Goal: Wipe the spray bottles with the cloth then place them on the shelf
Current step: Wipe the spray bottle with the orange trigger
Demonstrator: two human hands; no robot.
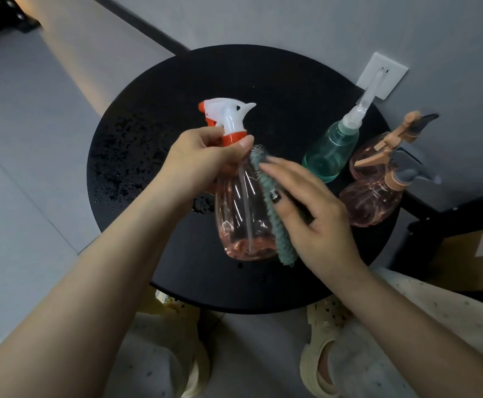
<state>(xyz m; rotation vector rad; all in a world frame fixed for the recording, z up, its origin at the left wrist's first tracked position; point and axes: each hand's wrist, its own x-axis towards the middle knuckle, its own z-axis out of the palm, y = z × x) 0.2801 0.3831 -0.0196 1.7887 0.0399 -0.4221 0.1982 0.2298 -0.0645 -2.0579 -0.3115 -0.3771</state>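
Note:
My left hand [203, 159] grips the neck of a clear pink spray bottle [240, 214] with a white and orange trigger head, held above the round black table [177, 79]. My right hand [312, 214] presses a grey-green cloth [274, 219] flat against the bottle's right side. To the right, a teal bottle [330, 150] with a white nozzle stands on the table. Beside it stand two round pink bottles [371, 205] [371, 152] with tan and grey trigger heads.
Water droplets speckle the table's left part [122, 165]. A white wall socket [382, 74] is behind the table. A dark shelf frame [452, 208] and a cardboard box [475, 254] sit at the right. My feet in pale sandals [320, 357] are below the table's edge.

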